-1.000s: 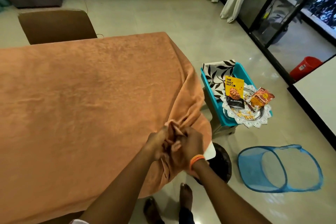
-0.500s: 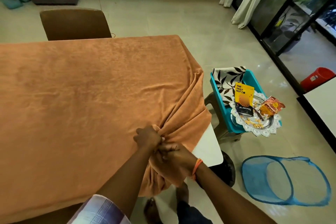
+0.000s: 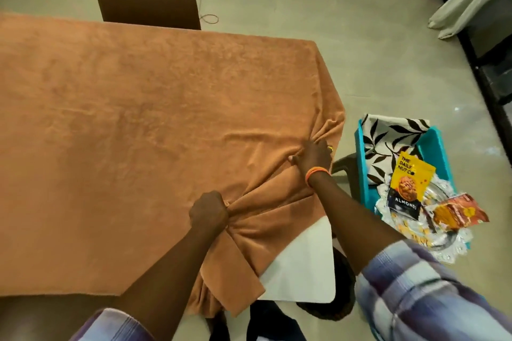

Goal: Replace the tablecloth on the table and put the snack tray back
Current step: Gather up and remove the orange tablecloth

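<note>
The orange-brown tablecloth lies spread over most of the table, flat across the far and left parts but gathered into radiating folds near the right front corner, where a bunched length hangs over the front edge and leaves a white corner of the table bare. The snack tray, a shiny round dish with a white lacy rim, sits off the table to the right, resting on the near end of a teal bin. It holds a yellow almond packet standing tilted, an orange-red packet and loose yellow snacks.
</note>
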### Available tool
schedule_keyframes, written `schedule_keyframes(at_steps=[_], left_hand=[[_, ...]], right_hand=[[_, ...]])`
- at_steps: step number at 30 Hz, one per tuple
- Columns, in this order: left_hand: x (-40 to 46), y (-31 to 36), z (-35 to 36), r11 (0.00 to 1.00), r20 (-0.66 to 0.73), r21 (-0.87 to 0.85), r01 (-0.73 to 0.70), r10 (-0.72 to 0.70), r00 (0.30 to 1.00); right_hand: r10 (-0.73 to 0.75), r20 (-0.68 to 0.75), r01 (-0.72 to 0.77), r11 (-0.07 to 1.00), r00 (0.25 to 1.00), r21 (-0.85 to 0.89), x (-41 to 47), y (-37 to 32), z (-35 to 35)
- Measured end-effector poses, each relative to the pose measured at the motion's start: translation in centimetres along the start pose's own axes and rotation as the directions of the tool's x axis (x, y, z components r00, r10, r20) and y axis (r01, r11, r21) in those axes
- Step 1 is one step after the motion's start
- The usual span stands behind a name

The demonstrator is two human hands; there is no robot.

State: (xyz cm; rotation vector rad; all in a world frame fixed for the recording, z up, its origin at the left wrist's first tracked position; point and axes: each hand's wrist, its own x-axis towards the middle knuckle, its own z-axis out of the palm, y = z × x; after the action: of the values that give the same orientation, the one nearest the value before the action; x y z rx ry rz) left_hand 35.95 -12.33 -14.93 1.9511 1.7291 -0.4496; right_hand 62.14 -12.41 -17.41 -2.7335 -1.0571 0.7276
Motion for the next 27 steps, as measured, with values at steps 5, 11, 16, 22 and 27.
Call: schedule_keyframes(at_steps=[5,11,16,22,27], left_hand=[[0.2,-0.3,-0.1,0.985,-0.042,-0.164,0.061,-0.069,0.997],[0.5,-0.9,-0.1,0.652,-0.091,-0.722,0.231,-0.420,0.903],[1.2,1.0,-0.7,0.564,-0.021,-0.820,0.095,-0.197,0.980],[2.6,0.9,1.4,0.900,0.122,-0.431,0.068,-0.017,0.992],[3.0,1.6,3.1,0.933,-0.089,-0.359,0.034,-0.070,0.994]], right_hand=[[-0.196,-0.151,0.206,0.977,0.969,0.054,-2.2,-2.3,0.7],[-0.520,-0.014,0.514,0.839,0.854,0.178,-13.7,-3.5,6.0],[-0.650,0.181,0.610,0.758,0.738,0.231,-19.7,-5.7,8.5],[-0.532,0.265,0.340,0.777,0.804,0.530,-11.0,-3.5,4.4],[-0.252,-0.103,0.256,0.966,0.962,0.024,2.1,-2.2,1.1]])
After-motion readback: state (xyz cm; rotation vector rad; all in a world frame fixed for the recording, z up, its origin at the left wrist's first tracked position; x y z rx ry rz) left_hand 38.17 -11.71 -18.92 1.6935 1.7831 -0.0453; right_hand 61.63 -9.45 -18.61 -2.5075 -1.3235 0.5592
